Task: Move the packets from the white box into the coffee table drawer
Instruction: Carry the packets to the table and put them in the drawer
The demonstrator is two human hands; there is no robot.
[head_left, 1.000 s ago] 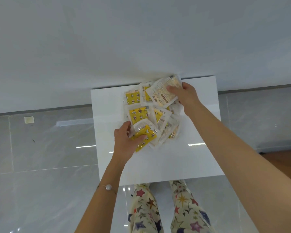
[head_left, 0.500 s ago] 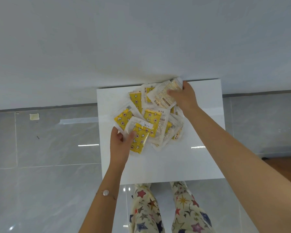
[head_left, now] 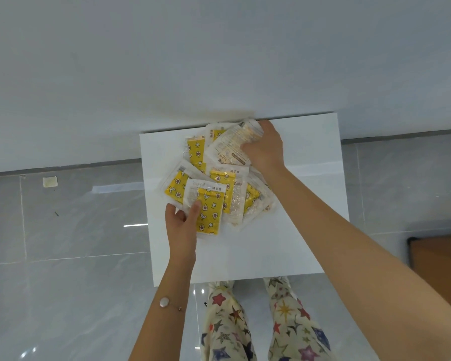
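The packets [head_left: 219, 183] lay heaped on the white worktop [head_left: 297, 217], between both hands. The left hand [head_left: 181, 225] pinched a yellow packet [head_left: 208, 212] under its fingers [head_left: 194, 208]; the right hand [head_left: 264, 149] clutched a pale packet [head_left: 229, 147]. This was likely the gathering step; the next move would call for bunching and lifting without spilling.

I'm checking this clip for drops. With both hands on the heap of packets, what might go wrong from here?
1. The left hand pinches only the near edge of a yellow packet lying atop the loose heap; lifting may drag neighbours or let it slip.
2. The right hand grips a pale packet at the far edge of the white surface; others there might be nudged off.
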